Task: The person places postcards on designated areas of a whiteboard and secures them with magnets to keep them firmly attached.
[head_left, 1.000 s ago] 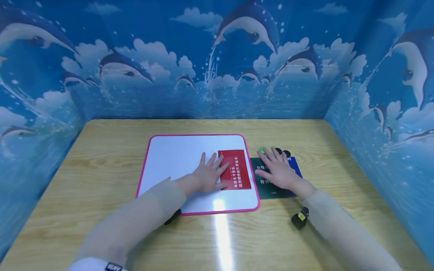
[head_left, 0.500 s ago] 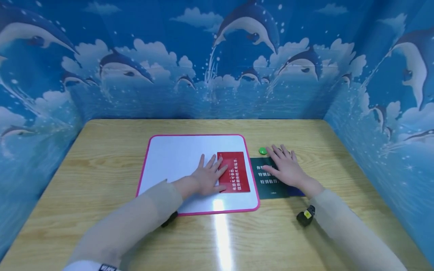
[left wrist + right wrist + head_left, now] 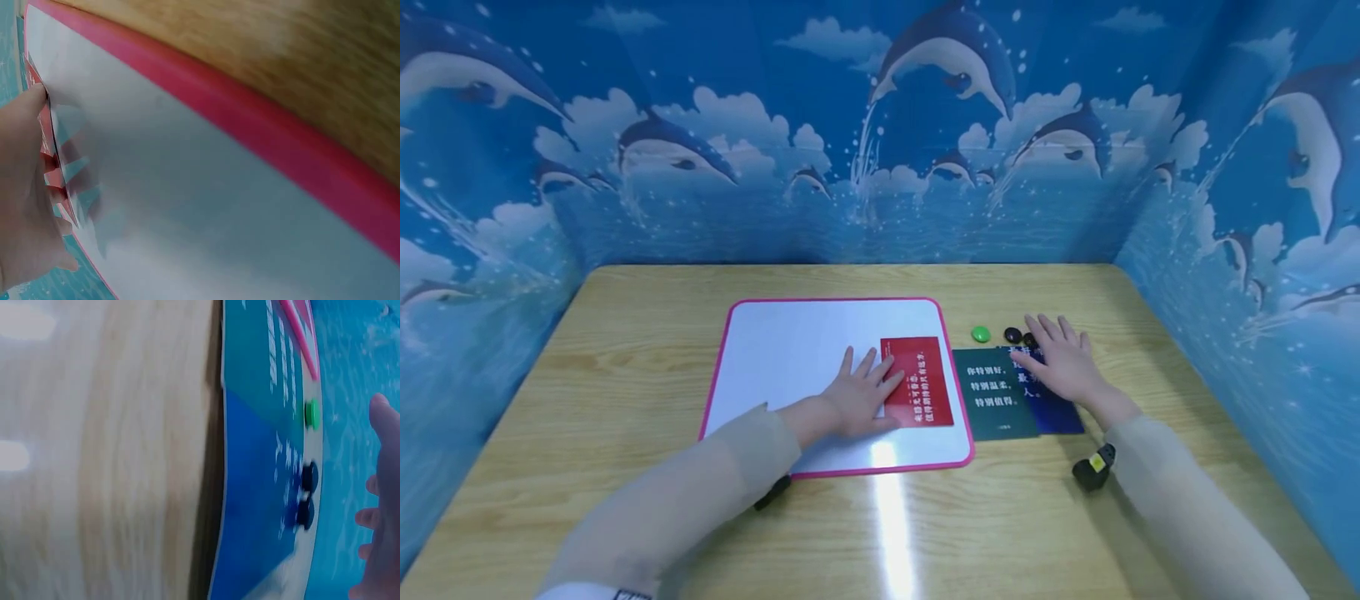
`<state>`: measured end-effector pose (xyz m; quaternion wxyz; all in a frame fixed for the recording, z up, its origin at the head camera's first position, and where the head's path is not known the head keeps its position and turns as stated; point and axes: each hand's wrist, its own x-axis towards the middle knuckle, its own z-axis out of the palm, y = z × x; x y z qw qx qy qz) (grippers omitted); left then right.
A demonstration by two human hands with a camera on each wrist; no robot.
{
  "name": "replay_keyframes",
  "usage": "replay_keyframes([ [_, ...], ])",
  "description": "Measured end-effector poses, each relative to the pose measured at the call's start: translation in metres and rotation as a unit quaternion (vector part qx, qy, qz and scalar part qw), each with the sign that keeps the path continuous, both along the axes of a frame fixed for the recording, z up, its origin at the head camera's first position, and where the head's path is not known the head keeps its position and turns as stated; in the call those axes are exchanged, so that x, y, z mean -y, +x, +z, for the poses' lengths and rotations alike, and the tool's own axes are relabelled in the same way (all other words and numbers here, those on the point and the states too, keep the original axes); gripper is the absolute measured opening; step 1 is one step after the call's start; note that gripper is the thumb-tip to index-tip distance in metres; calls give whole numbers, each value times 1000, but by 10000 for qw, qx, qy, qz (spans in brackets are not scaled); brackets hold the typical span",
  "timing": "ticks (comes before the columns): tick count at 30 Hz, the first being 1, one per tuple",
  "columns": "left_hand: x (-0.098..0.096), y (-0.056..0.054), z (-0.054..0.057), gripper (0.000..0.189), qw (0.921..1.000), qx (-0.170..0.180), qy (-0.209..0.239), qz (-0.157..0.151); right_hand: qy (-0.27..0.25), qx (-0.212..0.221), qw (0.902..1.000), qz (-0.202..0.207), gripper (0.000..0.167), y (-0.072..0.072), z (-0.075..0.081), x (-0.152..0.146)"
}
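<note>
My left hand (image 3: 853, 398) lies with spread fingers on the left side of a red card (image 3: 921, 383). That card, printed with white characters, lies on the right part of a pink-edged whiteboard (image 3: 790, 350). In the left wrist view the card (image 3: 47, 132) tilts slightly at its near edge under the fingers. My right hand (image 3: 1067, 365), fingers straight and apart, is over a dark blue card (image 3: 1063, 419) and holds nothing. The blue card partly overlaps a dark green card (image 3: 988, 422) beside the board. In the right wrist view the hand (image 3: 389, 494) appears raised above the cards.
A green round magnet-like disc (image 3: 981, 334) and two black ones, one black disc (image 3: 1012, 335) left of the other (image 3: 1029, 340), sit beyond the cards. The wooden table (image 3: 647, 350) ends at a blue dolphin-patterned curtain (image 3: 850, 217) at the back and sides.
My right hand has moved right, off the green card, uncovering its text and the black discs. The red card has shifted slightly toward me with my left hand.
</note>
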<state>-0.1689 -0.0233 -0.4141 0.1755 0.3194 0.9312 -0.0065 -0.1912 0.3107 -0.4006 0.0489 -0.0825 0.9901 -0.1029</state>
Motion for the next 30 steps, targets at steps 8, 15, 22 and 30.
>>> replay_keyframes([
  [8,0,-2,0,82,9998,90,189,23,77,-19,9996,-284,83,-8,-4,-17],
  [15,3,-3,3,85,9988,69,484,70,109,-246,9988,-400,78,-16,-9,-22],
  [22,16,0,5,88,9975,122,670,176,73,-293,9986,-445,70,-23,-14,-25],
  [30,26,8,4,82,9983,126,565,-119,84,-203,9983,-543,66,-26,-18,-28],
])
